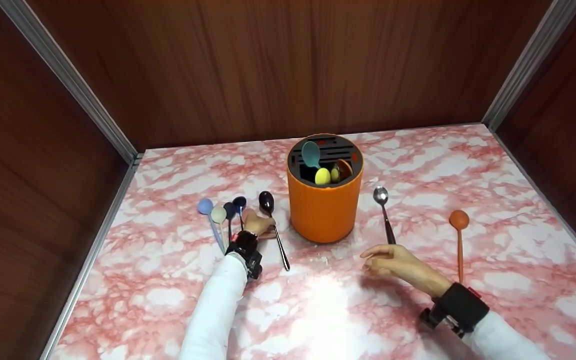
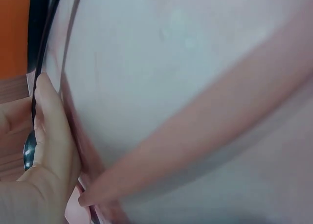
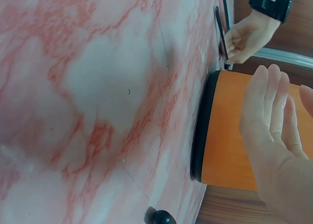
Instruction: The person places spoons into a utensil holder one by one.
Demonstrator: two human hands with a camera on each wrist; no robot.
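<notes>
The pink-and-white counter (image 1: pixel 158 297) is spreading out before you, with the orange holder (image 1: pixel 324 215) standing upright on it. Your right hand (image 1: pixel 393 261) is hanging loosely spread, holding nothing, near the silver spoon (image 1: pixel 381 195). Your left hand (image 1: pixel 258 223) is pinching the dark spoon (image 1: pixel 266 202) by its handle, left of the holder (the pale blue spoon (image 1: pixel 205 206) is lying farther left).
</notes>
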